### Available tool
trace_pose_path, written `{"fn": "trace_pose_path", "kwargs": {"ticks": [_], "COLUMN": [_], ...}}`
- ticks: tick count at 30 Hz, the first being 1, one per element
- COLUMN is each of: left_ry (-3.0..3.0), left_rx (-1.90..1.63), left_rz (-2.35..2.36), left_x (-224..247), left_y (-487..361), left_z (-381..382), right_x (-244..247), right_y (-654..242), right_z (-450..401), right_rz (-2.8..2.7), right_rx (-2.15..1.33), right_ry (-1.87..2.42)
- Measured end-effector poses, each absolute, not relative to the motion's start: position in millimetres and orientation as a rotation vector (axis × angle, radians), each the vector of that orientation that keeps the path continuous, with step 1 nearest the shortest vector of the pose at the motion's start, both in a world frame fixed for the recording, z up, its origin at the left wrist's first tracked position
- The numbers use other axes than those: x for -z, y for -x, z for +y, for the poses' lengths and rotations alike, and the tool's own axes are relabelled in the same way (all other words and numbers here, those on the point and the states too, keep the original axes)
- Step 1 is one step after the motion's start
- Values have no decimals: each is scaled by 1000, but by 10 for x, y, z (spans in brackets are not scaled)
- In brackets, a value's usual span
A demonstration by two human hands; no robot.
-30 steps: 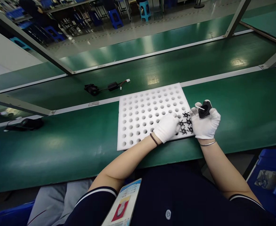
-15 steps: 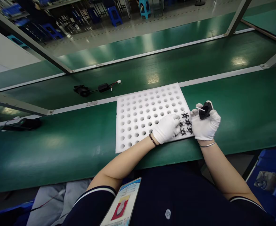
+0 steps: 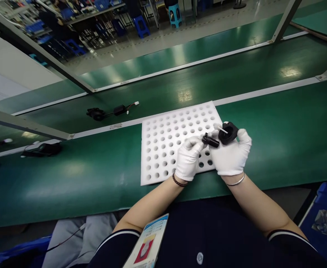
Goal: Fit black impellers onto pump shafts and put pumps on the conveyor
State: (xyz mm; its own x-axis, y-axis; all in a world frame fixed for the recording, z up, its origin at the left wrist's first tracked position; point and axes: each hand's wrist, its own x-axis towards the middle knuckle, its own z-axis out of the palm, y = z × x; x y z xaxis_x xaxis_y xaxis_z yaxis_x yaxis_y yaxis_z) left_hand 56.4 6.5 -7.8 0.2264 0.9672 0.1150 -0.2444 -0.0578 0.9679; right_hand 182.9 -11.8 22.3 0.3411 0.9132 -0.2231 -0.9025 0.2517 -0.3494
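My left hand (image 3: 188, 158), in a white glove, pinches a black impeller rotor (image 3: 212, 142) by its bladed end. The rotor's smooth cylinder points right, toward the other hand. In my right hand (image 3: 230, 158), also gloved, is a black pump housing (image 3: 228, 134) with its round opening facing up. A thin white stick (image 3: 222, 129) juts from the opening toward the upper left; whether the fingers touch it I cannot tell. Both hands are above the right part of a white foam tray (image 3: 144, 149) with rows of round holes. The rotor and housing are close but apart.
The foam tray lies on a green conveyor bench (image 3: 102, 178). A black pump with a wired connector (image 3: 96, 114) lies beyond the pale divider strip (image 3: 253, 95). Another dark part (image 3: 50, 149) rests at left. Metal frame posts (image 3: 40, 128) flank the bench.
My left hand has lifted a rotor out of the foam tray and turned it sideways. My right hand has moved left with the housing, over the tray's right edge. The view has shifted slightly.
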Motion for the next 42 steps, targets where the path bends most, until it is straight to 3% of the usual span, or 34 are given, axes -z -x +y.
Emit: {"fn": "trace_pose_path", "kwargs": {"ticks": [10, 18, 23, 26, 29, 37, 40, 42], "left_ry": [-1293, -1943, -1162, -683, -574, -1593, -1709, -1478], "left_rx": [-958, -987, -990, -845, -840, -1394, -1317, -1175], "left_rz": [878, 788, 859, 727, 661, 989, 944, 976], "left_x": [83, 54, 28, -28, -27, 185, 153, 102], "left_y": [-387, -138, -97, -69, -68, -27, -7, -11], "left_z": [-237, -52, -188, -189, -171, -171, -169, -163], "right_x": [-418, -371, -519, -589, -548, -357, -373, -406], "right_y": [-1570, -1566, -1805, -1804, -1598, -1181, -1203, -1239], "right_z": [-118, 34, 121, 143, 118, -37, -28, -9], "right_rz": [-427, -385, -385, -413, -405, -367, -374, -408], "right_rx": [-974, -1362, -1605, -1500, -1368, -1276, -1316, -1359], "right_ry": [457, 527, 438, 437, 508, 636, 610, 571]}}
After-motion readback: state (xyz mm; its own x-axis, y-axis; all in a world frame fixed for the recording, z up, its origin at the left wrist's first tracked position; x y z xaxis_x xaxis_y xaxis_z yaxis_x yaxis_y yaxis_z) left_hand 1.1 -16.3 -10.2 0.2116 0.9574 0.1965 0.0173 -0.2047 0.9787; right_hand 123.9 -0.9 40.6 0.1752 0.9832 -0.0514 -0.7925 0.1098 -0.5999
